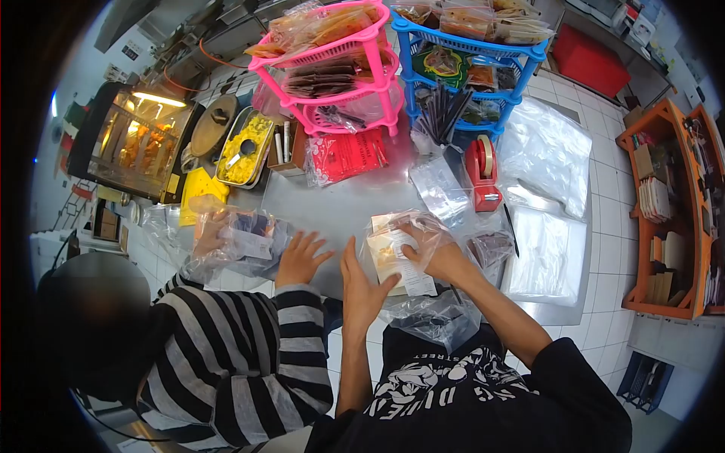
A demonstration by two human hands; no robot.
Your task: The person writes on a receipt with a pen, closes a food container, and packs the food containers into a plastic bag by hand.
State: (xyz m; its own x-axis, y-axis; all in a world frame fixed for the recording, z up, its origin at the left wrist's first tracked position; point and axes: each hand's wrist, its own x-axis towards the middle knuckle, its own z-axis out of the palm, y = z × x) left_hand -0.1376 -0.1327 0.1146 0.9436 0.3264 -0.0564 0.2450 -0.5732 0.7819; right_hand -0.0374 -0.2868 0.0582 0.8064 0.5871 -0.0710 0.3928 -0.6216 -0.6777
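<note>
Over the front edge of the metal table, my left hand [364, 283] is raised with its fingers apart, just left of a clear plastic bag [434, 317]. Nothing is in it. Inside the bag lies a pale packet [389, 245] with a white printed slip [418, 281] on its lower part. My right hand [434, 253] is at the right side of the packet, partly under the clear plastic, with its fingers bent against the packet.
A co-worker in a striped top [219, 355] handles another bagged package [245, 234] at left. Behind stand a pink rack [332, 53], a blue rack [472, 49], a red tape dispenser [483, 177] and a yellow food tray [245, 147]. Plastic bags [545, 257] are stacked at right.
</note>
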